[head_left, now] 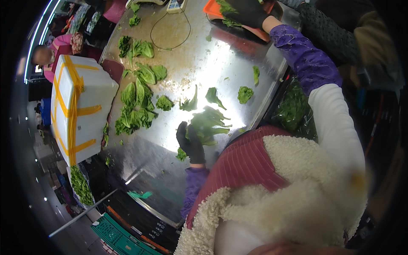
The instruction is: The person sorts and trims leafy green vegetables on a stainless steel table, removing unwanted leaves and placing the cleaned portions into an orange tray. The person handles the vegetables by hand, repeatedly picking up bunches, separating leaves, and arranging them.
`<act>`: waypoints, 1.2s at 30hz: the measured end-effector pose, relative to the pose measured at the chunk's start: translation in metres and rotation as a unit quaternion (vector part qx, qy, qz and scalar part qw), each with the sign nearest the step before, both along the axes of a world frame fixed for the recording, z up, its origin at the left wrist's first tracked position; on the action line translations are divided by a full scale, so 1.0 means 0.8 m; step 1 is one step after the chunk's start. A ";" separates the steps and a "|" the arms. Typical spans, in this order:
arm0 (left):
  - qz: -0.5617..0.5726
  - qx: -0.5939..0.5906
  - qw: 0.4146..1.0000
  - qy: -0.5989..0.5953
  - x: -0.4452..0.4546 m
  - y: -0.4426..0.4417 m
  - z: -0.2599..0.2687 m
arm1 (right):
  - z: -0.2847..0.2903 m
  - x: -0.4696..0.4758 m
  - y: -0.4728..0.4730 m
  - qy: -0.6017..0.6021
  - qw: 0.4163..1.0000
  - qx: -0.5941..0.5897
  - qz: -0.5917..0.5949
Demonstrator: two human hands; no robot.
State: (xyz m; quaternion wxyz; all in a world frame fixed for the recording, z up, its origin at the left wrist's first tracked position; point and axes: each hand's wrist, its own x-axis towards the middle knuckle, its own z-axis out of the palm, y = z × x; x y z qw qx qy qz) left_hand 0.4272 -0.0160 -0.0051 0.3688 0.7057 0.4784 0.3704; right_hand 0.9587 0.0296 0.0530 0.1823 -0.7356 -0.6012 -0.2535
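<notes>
My left hand [192, 144], in a black glove, is at a bunch of leafy greens [208, 122], its fingers around the leafy end. The cut stems point right, and glare washes out part of the bunch. My right hand [247, 13], also black-gloved, is over the orange tray [213, 8] at the top edge. Lettuce leaves [227, 7] stick out beside and beneath it; whether its fingers close on them is hidden. Loose leaves [216, 97] lie just above the bunch, with a small leaf piece [181, 154] beside my left wrist.
Several lettuce heads [137, 95] lie along the far side of the metal table [204, 63]. A taped white foam box [91, 105] stands beyond that edge. A corded display unit [176, 5] sits at the top. Another person's sleeve [331, 35] is close on the right; a green crate [121, 236] stands below.
</notes>
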 end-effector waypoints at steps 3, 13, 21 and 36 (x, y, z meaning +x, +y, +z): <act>0.047 0.053 0.995 0.069 -0.027 0.000 -0.009 | 0.023 -0.025 -0.030 0.028 0.999 0.002 -0.036; 0.199 -0.030 0.976 -0.084 -0.127 -0.031 -0.068 | 0.006 -0.247 -0.193 0.192 0.969 -0.070 0.140; 0.097 -0.210 0.953 -0.195 -0.100 -0.039 -0.126 | -0.062 -0.310 -0.235 0.304 0.916 -0.261 0.019; -0.136 -0.051 0.987 0.074 -0.010 0.101 0.011 | -0.071 -0.311 -0.188 0.336 0.937 0.001 0.093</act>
